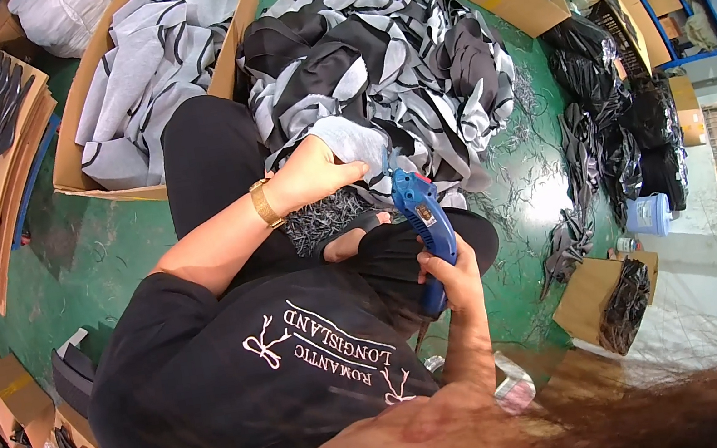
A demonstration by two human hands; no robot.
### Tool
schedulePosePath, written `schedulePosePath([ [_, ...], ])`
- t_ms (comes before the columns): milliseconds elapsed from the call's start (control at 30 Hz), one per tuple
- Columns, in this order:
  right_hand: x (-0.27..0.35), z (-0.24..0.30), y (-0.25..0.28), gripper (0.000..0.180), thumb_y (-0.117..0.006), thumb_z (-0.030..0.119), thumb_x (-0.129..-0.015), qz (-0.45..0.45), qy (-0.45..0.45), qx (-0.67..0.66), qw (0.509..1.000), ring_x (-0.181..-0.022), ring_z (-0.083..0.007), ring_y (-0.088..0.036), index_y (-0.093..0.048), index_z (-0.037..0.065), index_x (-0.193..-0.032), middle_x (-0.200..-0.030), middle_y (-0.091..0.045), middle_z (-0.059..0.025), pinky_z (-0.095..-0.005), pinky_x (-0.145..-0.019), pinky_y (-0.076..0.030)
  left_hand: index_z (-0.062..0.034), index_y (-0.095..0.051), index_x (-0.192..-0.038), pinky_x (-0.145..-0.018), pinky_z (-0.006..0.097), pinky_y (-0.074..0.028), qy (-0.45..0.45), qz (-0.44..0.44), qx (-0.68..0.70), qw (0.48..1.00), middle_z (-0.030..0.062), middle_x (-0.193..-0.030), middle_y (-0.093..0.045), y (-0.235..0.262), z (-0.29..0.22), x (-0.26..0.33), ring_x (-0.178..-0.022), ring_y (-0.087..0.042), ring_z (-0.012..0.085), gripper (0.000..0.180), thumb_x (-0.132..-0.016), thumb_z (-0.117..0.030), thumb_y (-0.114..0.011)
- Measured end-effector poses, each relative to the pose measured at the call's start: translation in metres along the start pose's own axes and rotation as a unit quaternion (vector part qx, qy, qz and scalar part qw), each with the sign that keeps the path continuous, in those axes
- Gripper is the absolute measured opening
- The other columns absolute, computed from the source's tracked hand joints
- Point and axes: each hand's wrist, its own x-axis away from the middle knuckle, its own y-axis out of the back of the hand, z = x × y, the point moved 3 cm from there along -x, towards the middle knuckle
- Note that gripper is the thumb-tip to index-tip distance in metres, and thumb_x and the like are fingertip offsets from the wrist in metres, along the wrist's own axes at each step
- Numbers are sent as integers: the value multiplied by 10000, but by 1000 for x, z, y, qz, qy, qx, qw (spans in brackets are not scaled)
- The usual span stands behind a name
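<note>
Holding grey cloth (353, 140) pinched in left hand (315, 173); right hand (450, 277) gripping blue cutter (423, 215); cardboard box (72, 145) filled with grey fabric (152, 60); fabric heap (390, 54) beyond.

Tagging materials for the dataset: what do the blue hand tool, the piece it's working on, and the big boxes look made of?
Blue hand tool: looks like moulded plastic, smooth with a slight sheen; held in the right hand.
Grey piece: soft fabric, matte, folds limply in the left hand.
Boxes: brown corrugated cardboard, judging by the dull tan walls and flaps.
</note>
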Motion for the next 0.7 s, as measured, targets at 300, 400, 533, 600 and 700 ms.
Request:
schedulePosePath([
  [300,-2,4,3,352,-657,36,-733,12,9,16,1000,-559,-137,-558,-544,-65,-1051,-741,-579,-71,-258,-506,-479,-16,-576,-1063,-748,248,-468,-42,62,-78,994,0,-929,-614,6,-2,3,-829,-561,80,294,-776,0,-637],
  [400,-9,4,-1,349,-653,50,-738,28,22,-31,999,-560,-145,-552,-541,-67,-1047,-725,-565,-69,-262,-512,-473,-12,-576,-1074,-781,262,-474,-34,103,-70,992,10,-956,-622,5,-2,5,-866,-575,90,306,-775,6,-638],
  [533,-26,18,-11,336,-644,77,-756,-14,81,-71,994,-562,-153,-542,-541,-66,-1042,-717,-555,-68,-259,-522,-456,0,-548,-1139,-833,278,-479,59,127,62,988,34,-1029,-634,-7,13,9,-939,-590,99,363,-785,20,-624],
  [600,-35,28,-18,350,-695,83,-734,-50,106,-58,991,-592,-138,-555,-554,-42,-1029,-733,-567,-52,-254,-548,-463,-2,-542,-1153,-832,276,-478,87,138,80,983,32,-1036,-633,-14,15,11,-941,-589,98,372,-791,20,-622],
  [700,-49,33,-30,382,-769,90,-688,-78,142,26,986,-641,-101,-551,-573,-5,-1002,-760,-579,-19,-234,-588,-455,-9,-543,-1177,-832,261,-473,132,158,118,971,24,-1045,-632,-25,21,18,-948,-587,94,370,-817,-6,-628],
])
